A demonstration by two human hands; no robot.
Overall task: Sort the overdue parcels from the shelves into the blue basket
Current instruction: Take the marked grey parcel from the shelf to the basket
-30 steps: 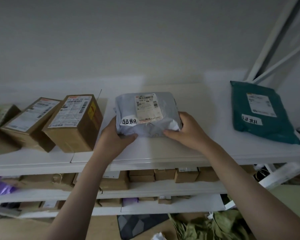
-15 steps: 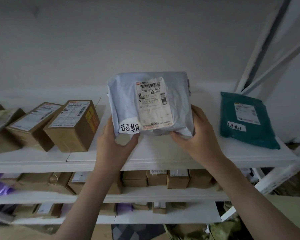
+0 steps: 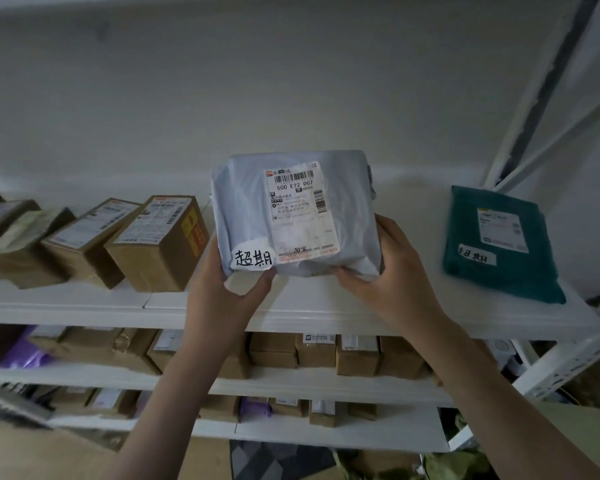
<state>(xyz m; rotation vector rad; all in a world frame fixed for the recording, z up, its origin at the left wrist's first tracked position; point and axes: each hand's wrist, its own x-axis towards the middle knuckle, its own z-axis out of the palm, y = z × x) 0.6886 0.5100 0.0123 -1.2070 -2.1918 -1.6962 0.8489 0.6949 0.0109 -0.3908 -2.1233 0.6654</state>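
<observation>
A pale wall [image 3: 291,81] backs a white rack whose top shelf [image 3: 326,306] runs across the view. Just above that shelf's front half, lifted clear of the board and tilted so its face looks toward the camera, is a grey-white parcel [image 3: 250,209] in a soft plastic mailer. It carries a printed shipping label [image 3: 300,209] and, at its lower left corner, a white sticker with handwritten characters [image 3: 253,258]. The left hand [image 3: 222,289] grips the parcel's lower left corner, thumb curled up against the sticker's underside and fingers hidden behind the mailer. The right hand [image 3: 392,282] holds the lower right corner, thumb pressed along the bottom edge, fingers [image 3: 388,233] wrapped up the right side.

To the right of the parcel, well apart, a teal mailer [image 3: 499,268] lies flat on the top shelf (it too bears a label and a handwritten sticker). To the left of the parcel, a brown cardboard box [image 3: 156,251] sits just beside the left hand, with further cardboard boxes [image 3: 77,244] in a row beyond it toward the shelf's left end. Below the parcel, the middle shelf [image 3: 326,382] holds a line of small cartons and a purple bag [image 3: 25,351] at its left. The lowest shelf [image 3: 326,434] has more small packages, too blurred to tell apart. A white diagonal brace [image 3: 534,98] rises up and to the right of the parcel.
</observation>
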